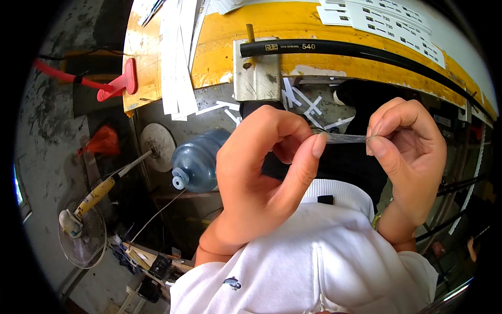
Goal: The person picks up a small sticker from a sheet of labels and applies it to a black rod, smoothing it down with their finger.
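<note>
bench: yellow-topped workbench (pixel 293 23) | on it: black hose (pixel 366 49) lying lengthwise along the front edge, through a metal bracket (pixel 256 70) | white paper strips (pixel 175 57) hanging over the left end | printed label sheets (pixel 387 21) at the far right

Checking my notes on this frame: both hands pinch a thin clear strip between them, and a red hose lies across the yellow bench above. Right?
Not quite. The head view shows the hose is black, not red. The left hand and right hand do pinch the thin clear strip between them, below the yellow bench.

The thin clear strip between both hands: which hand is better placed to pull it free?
Probably the right hand: it pinches the thin clear strip at its end, whereas the left hand only touches it with its thumb tip.
</note>
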